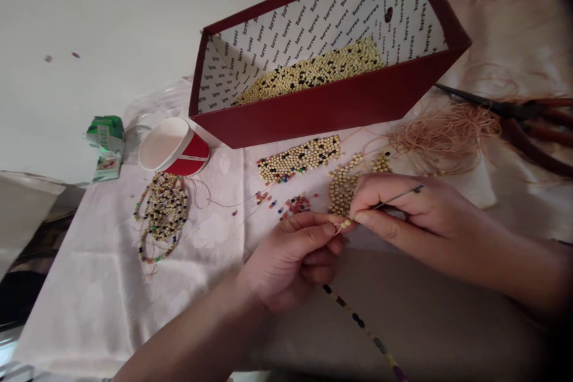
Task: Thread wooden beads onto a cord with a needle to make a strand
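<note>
My left hand [290, 259] is closed in a pinch on a bead strand [364, 328] that trails down toward the lower right. My right hand [403, 212] is closed on a thin metal needle [398, 196], its tip meeting a couple of cream beads [345, 224] held between both hands' fingertips. Just behind the hands lie a cream bead pile [342, 188], a patch of cream and black beads [299, 159] and some coloured beads [295, 204] on the white tablecloth [111, 298].
A dark red box [331, 104] holding many cream and black beads stands at the back. A red and white paper cup [174, 146], a green carton [106, 144], finished beaded loops [163, 212], tangled tan cord [443, 134] and scissors [514, 110] lie around.
</note>
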`<state>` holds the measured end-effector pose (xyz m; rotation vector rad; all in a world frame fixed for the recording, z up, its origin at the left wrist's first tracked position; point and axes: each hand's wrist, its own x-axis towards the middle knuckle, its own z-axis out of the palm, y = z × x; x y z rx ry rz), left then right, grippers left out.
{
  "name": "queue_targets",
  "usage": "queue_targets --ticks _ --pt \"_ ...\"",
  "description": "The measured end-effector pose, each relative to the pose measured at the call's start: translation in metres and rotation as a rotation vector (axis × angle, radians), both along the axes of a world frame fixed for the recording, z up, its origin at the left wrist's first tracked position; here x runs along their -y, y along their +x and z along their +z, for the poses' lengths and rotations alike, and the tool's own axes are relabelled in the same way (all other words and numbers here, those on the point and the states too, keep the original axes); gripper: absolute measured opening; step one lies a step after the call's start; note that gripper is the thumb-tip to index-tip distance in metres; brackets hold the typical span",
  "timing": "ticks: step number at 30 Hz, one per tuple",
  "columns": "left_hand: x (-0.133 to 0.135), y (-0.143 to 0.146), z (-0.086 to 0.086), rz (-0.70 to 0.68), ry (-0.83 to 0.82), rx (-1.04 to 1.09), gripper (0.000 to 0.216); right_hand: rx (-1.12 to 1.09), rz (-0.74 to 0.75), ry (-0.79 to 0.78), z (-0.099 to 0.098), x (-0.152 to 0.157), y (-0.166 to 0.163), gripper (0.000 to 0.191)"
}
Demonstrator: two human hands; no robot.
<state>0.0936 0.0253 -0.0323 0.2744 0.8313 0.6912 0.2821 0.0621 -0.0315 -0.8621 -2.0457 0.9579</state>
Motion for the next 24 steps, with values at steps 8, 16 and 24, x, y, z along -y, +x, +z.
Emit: queue_targets --ticks 8,16,24 --pt "0.0008 0.0012 -0.0018 -0.019 0.040 -0.028 0.030 0.005 0.030 -0.017 -0.0010 0.0018 -0.0020 0.017" --pt "0.0020 0.0011 -0.0007 -0.040 0.049 0.000 0.026 -0.039 0.072 0.026 0.0012 0.0027 -0.0035 0.020" --pt "0.0027 0.0010 0.0003 -0.056 0.059 0.007 0.027 -0.050 0.091 0.089 0.0008 0.0038 -0.0036 0.018"
